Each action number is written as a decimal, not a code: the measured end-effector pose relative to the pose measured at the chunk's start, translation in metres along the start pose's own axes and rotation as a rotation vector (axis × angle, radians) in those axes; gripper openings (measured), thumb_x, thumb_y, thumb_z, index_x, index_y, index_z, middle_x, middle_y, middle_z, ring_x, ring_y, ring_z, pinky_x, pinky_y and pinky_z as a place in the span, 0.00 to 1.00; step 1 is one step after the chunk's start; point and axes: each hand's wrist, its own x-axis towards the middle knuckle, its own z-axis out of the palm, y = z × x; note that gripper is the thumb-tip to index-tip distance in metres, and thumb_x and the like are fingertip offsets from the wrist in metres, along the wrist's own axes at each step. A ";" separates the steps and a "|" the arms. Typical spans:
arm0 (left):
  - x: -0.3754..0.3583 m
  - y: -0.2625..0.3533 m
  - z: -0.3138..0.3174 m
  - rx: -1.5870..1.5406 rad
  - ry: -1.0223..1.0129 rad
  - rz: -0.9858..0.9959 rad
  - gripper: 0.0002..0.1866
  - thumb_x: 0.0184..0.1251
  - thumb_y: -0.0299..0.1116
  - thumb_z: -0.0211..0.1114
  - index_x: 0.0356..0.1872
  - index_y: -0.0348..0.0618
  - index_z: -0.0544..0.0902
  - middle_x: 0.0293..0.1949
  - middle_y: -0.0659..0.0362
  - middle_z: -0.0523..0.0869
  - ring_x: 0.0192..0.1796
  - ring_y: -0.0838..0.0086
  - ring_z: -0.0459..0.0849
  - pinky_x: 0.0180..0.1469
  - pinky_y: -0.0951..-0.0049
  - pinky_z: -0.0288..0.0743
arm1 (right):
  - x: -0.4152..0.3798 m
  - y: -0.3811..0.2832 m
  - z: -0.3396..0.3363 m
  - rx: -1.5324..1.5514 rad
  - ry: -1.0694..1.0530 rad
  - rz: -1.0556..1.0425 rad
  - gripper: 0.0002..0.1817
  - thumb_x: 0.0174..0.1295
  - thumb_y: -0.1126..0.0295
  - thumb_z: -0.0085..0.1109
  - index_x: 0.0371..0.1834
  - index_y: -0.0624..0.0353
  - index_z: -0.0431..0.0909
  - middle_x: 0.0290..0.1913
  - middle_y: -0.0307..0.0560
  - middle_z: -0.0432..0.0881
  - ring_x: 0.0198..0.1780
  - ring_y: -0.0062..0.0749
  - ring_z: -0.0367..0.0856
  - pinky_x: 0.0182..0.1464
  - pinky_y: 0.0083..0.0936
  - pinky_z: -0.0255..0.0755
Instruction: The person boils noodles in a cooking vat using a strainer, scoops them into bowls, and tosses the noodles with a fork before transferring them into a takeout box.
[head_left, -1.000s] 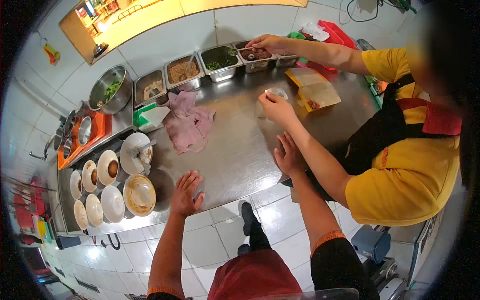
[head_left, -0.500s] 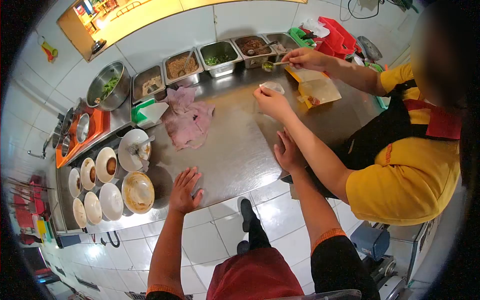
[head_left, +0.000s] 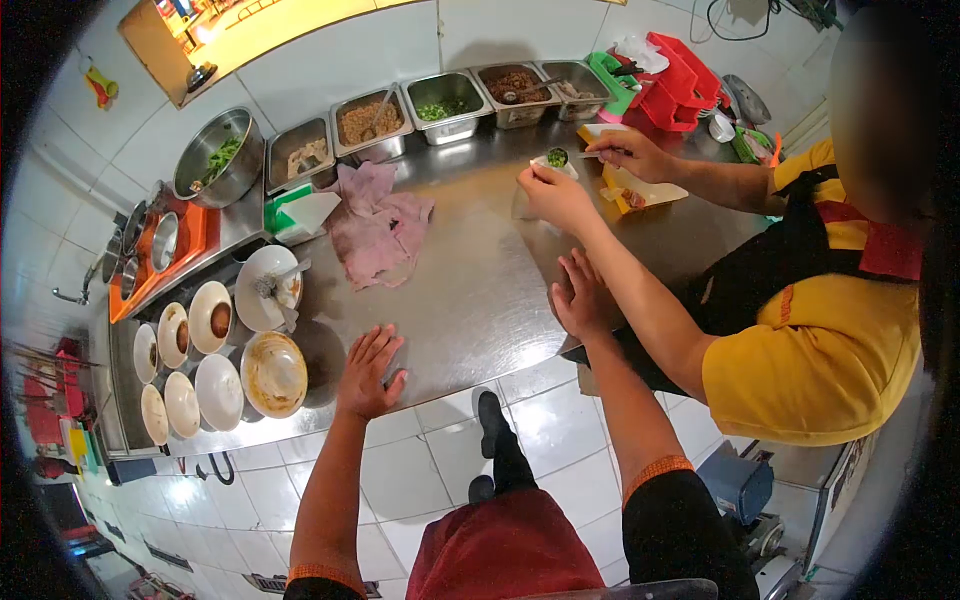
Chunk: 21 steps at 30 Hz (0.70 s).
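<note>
Your left hand (head_left: 368, 372) lies flat with fingers spread on the steel worktop (head_left: 470, 290), near its front edge at lower centre of the frame, holding nothing. Just to its left sits a used bowl (head_left: 271, 374) smeared with sauce, beside a cluster of small white bowls (head_left: 190, 350). Your right hand (head_left: 580, 296) is also open and pressed palm-down on the worktop, right of centre, touching the forearm of the person in the yellow shirt (head_left: 810, 350). That person's hands, at upper right, hold a small clear bag (head_left: 545, 172) and a spoon of greens (head_left: 558, 157) over it. A pink cloth (head_left: 378, 225) lies crumpled above your left hand, well apart from it. Steel ingredient trays (head_left: 445, 100) line the wall at the top.
</note>
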 end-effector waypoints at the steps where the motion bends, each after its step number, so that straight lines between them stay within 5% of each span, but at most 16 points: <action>1: 0.000 -0.002 0.001 0.005 -0.004 -0.001 0.30 0.58 0.38 0.66 0.64 0.48 0.74 0.70 0.54 0.71 0.72 0.53 0.66 0.73 0.51 0.56 | 0.000 -0.002 -0.002 -0.027 -0.013 0.007 0.29 0.61 0.64 0.58 0.67 0.57 0.68 0.72 0.60 0.64 0.74 0.56 0.60 0.75 0.46 0.52; 12: -0.001 -0.003 0.002 0.005 -0.037 -0.032 0.30 0.58 0.40 0.65 0.64 0.48 0.74 0.70 0.53 0.71 0.73 0.54 0.65 0.74 0.51 0.55 | -0.001 0.005 0.008 0.001 0.095 -0.054 0.28 0.58 0.63 0.63 0.64 0.53 0.73 0.70 0.55 0.68 0.72 0.57 0.62 0.73 0.49 0.55; 21: -0.001 -0.004 0.004 -0.007 -0.016 -0.021 0.30 0.57 0.39 0.66 0.63 0.48 0.74 0.70 0.54 0.71 0.73 0.54 0.66 0.74 0.51 0.55 | -0.001 0.004 0.007 0.057 0.087 -0.045 0.27 0.59 0.64 0.61 0.63 0.58 0.72 0.68 0.62 0.68 0.69 0.60 0.65 0.71 0.48 0.58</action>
